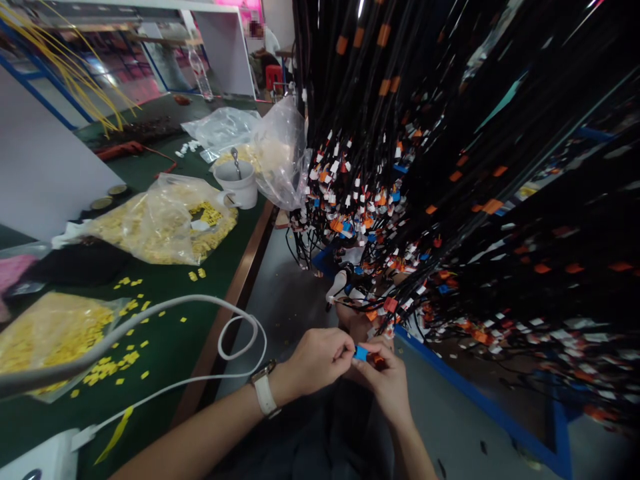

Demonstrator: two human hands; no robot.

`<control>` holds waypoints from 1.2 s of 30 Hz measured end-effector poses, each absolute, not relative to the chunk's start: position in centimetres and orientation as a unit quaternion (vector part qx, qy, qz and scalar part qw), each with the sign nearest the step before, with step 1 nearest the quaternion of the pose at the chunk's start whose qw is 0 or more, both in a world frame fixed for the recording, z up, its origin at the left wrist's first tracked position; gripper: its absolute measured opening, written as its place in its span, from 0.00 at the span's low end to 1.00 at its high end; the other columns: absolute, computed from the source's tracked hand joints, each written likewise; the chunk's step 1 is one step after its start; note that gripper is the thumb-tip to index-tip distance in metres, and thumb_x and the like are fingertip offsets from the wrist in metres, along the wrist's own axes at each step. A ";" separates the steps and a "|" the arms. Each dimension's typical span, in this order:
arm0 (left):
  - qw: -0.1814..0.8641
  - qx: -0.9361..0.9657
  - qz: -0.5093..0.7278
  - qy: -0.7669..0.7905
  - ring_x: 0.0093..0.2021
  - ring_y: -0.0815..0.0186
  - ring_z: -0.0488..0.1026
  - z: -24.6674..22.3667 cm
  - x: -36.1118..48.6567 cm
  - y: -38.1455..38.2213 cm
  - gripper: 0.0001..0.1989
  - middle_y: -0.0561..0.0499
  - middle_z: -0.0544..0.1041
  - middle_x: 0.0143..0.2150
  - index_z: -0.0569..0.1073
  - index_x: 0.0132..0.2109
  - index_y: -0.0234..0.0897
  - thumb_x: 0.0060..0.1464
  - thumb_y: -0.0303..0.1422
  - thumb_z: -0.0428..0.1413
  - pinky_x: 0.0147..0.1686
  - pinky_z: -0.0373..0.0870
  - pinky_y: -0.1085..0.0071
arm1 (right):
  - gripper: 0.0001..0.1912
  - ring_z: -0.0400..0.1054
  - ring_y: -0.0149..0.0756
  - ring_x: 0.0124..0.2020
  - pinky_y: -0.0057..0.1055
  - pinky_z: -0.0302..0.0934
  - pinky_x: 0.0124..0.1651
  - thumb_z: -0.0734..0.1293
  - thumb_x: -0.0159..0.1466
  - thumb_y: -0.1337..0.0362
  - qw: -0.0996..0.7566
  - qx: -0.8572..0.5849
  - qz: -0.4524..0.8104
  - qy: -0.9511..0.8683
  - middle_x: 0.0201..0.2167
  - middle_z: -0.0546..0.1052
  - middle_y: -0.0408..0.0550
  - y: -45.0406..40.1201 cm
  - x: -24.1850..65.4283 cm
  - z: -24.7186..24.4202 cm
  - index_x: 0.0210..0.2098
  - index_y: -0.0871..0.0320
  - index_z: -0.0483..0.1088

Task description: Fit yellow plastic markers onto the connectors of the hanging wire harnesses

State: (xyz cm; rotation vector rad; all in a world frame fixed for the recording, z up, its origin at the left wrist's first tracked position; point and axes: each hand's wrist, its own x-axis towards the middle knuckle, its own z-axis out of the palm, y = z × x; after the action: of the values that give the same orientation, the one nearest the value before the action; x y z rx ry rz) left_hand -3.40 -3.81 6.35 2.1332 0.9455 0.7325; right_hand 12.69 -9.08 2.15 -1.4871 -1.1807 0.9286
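Note:
My left hand [320, 360], with a white-banded watch [265, 393] at the wrist, is closed with its fingertips pinched at the left side of a small blue connector [360, 353]. What lies between those fingertips is too small to make out. My right hand [387, 380] grips the blue connector between thumb and fingers, and an orange piece [378, 361] shows in the same hand. Just above both hands hang the ends of many black cables [350, 120], tipped with white, orange, blue and red connectors.
On the green table [200, 340] at left are bags of yellow pieces [165, 220], loose yellow pieces [107, 367], a white mug [237, 183] and a white cable [200, 379]. A blue frame [465, 393] stands right. A person [270, 43] sits far back.

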 end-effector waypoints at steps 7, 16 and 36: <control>0.353 0.829 0.280 0.332 0.22 0.75 0.60 6.7 -3.5 -3.8 0.03 0.56 0.67 0.22 0.70 0.31 0.34 0.49 0.25 0.53 0.25 0.54 0.78 | 0.07 0.62 0.32 0.27 0.27 0.56 0.27 0.71 0.49 0.63 0.502 -0.604 0.382 -0.487 0.26 0.67 0.43 -9.1 12.7 2.4 0.29 0.55 0.74; 0.381 0.822 0.258 0.336 0.23 0.74 0.61 6.8 -3.6 -3.5 0.05 0.55 0.68 0.22 0.71 0.30 0.34 0.51 0.27 0.52 0.24 0.54 0.78 | 0.07 0.62 0.33 0.28 0.28 0.56 0.28 0.72 0.49 0.63 0.498 -0.609 0.385 -0.483 0.26 0.67 0.43 -9.1 12.8 2.3 0.28 0.55 0.74; 0.706 0.558 0.192 0.391 0.21 0.77 0.54 6.6 -3.5 -2.8 0.12 0.60 0.59 0.19 0.69 0.35 0.30 0.45 0.34 0.59 0.20 0.49 0.79 | 0.06 0.63 0.33 0.29 0.27 0.57 0.28 0.71 0.50 0.64 0.510 -0.594 0.385 -0.489 0.27 0.67 0.44 -9.2 12.5 2.2 0.30 0.54 0.74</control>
State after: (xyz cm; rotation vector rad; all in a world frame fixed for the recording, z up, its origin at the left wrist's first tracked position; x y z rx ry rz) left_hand -3.46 -2.78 6.57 1.2407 0.8692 0.4277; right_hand 12.54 -9.20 2.23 -1.4294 -1.1785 0.9274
